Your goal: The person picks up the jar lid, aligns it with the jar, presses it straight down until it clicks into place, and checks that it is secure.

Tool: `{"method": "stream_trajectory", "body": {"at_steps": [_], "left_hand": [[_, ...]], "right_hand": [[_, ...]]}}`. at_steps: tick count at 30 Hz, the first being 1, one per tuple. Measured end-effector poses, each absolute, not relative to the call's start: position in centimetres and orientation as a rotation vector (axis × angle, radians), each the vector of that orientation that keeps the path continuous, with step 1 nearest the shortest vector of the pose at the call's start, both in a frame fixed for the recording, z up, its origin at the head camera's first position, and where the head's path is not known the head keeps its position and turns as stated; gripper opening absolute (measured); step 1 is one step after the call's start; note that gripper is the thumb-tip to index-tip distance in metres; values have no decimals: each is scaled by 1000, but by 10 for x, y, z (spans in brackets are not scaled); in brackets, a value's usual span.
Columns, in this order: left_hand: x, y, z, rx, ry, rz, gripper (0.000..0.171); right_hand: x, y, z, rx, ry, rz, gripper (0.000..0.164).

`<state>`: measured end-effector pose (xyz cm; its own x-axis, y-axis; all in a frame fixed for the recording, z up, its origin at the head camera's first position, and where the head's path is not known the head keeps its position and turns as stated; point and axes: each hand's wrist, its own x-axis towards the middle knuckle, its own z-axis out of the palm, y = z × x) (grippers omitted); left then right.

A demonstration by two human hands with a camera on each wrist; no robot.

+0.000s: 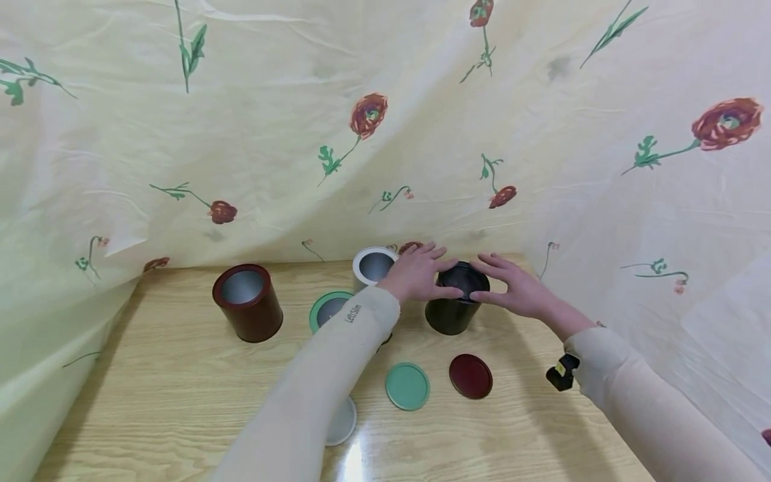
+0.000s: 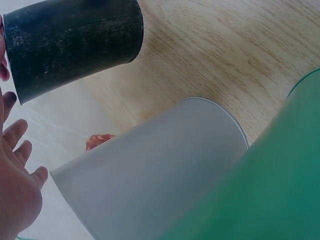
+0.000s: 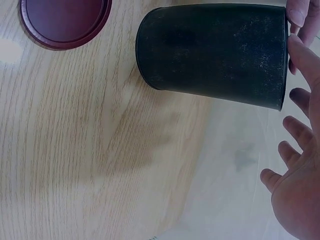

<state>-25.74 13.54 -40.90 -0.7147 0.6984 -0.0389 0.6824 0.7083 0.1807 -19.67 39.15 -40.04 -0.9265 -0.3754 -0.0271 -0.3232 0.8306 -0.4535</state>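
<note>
Both hands meet over a black canister (image 1: 448, 316) that stands upright toward the back right of the table. My left hand (image 1: 418, 274) reaches its rim from the left, thumb and forefinger extended along the dark top. From the right, my right hand (image 1: 521, 289) touches the same rim with extended thumb and fingers. The top looks black and shiny; whether a separate lid sits there I cannot tell. In the right wrist view, the canister wall (image 3: 215, 52) is scuffed near the rim, and the fingertips lie at that end.
A white canister (image 2: 150, 165) and a green canister (image 2: 270, 185) stand left of the black one, partly behind my left arm. Farther left is an open dark red canister (image 1: 255, 318). Green (image 1: 407, 386), dark red (image 1: 471, 376) and white (image 1: 343, 423) lids lie in front.
</note>
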Motion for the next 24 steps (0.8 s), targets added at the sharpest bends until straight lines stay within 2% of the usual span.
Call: {"method": "stream_trajectory", "body": {"at_steps": [24], "left_hand": [[-255,146,-401,1017,2766,198,75]], "right_hand": [[-202,386,-394,-558,2813,-755,68]]}}
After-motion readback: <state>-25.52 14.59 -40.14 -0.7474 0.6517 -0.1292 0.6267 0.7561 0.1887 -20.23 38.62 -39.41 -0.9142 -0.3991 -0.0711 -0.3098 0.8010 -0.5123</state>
